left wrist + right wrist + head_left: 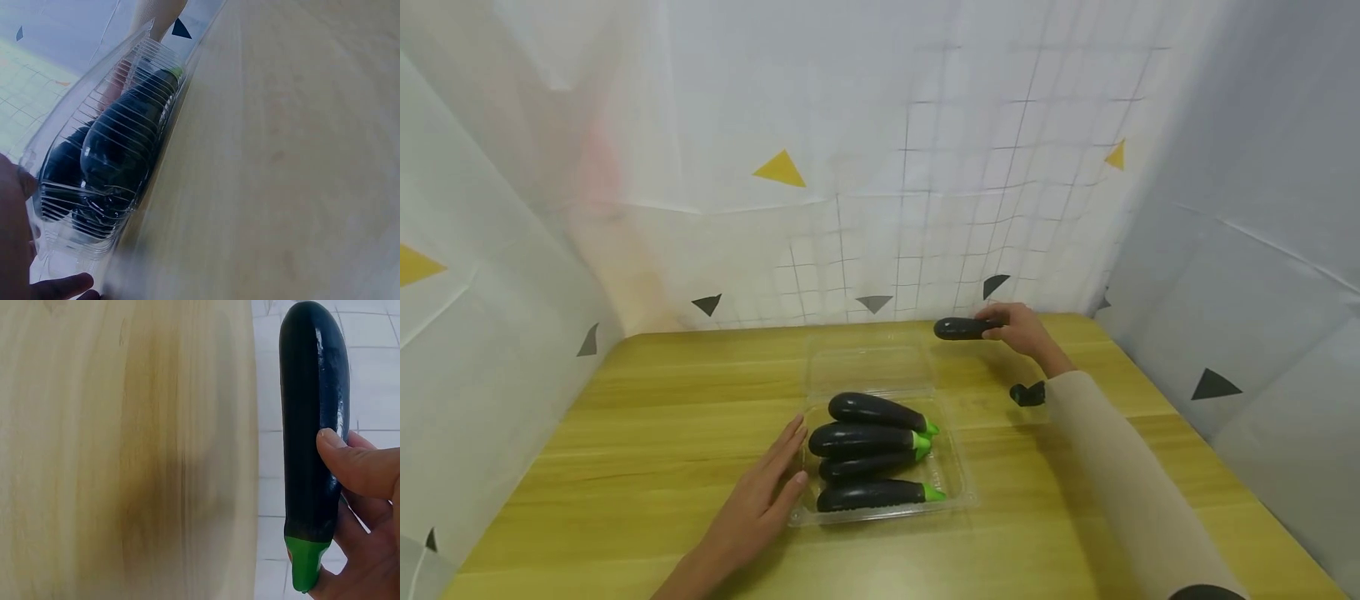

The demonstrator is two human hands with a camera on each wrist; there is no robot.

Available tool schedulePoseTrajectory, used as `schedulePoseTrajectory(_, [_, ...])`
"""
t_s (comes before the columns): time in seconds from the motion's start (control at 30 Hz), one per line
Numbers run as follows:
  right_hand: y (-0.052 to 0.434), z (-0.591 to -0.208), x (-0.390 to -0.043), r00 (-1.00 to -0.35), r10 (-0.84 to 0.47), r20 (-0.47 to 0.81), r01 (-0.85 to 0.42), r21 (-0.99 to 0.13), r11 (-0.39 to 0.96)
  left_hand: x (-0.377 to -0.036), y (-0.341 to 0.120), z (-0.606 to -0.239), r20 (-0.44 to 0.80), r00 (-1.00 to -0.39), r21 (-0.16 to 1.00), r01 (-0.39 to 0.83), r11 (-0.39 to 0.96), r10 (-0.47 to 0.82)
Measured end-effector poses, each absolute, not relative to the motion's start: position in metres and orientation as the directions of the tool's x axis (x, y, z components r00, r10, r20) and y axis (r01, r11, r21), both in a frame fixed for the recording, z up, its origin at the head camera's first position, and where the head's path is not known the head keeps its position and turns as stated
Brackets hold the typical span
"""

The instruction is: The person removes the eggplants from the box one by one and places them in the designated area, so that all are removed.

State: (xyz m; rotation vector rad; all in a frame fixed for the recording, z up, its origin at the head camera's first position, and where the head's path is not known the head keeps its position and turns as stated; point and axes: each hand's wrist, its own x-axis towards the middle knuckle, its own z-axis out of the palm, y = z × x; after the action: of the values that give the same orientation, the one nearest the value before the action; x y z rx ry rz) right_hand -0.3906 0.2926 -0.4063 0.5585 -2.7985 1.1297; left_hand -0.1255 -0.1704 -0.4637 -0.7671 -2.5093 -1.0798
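My right hand (1017,327) pinches a dark eggplant (958,328) above the table's far right part. In the right wrist view, the thumb (353,464) presses one side of this eggplant (306,425), near its green stem end. Several more eggplants (868,439) lie side by side in a clear plastic box (957,471), green ends to the right. Along the box's left side rests my left hand (752,504), its fingers extended and touching the wall. The left wrist view shows these fingers (65,286) beside the ribbed box, with eggplants (122,144) visible through it.
The box's hinged clear lid (870,368) lies folded back behind it. A dark object (1027,393), partly hidden by the right sleeve (1120,467), is on the wooden table (647,433). White sheets (715,108) with grid lines and triangles close off the back and sides.
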Motion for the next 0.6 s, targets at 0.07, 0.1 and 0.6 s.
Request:
schedulePoseTrajectory(0.07, [0.293, -0.408, -0.393, -0.935, -0.298, 0.194, -0.350, -0.656, 0.669, -0.126, -0.171, -0.464, 0.465, -0.813, 0.577, 0.579, 0.576, 0.351])
schedulePoseTrajectory(0.1, [0.294, -0.409, -0.394, -0.936, -0.295, 0.193, -0.346, -0.655, 0.671, -0.126, -0.171, -0.464, 0.463, -0.814, 0.578, 0.577, 0.578, 0.350])
schedulePoseTrajectory(0.6, [0.296, -0.428, -0.399, -0.932, -0.312, 0.182, -0.350, -0.670, 0.654, -0.127, -0.171, -0.464, 0.459, -0.817, 0.572, 0.573, 0.587, 0.349])
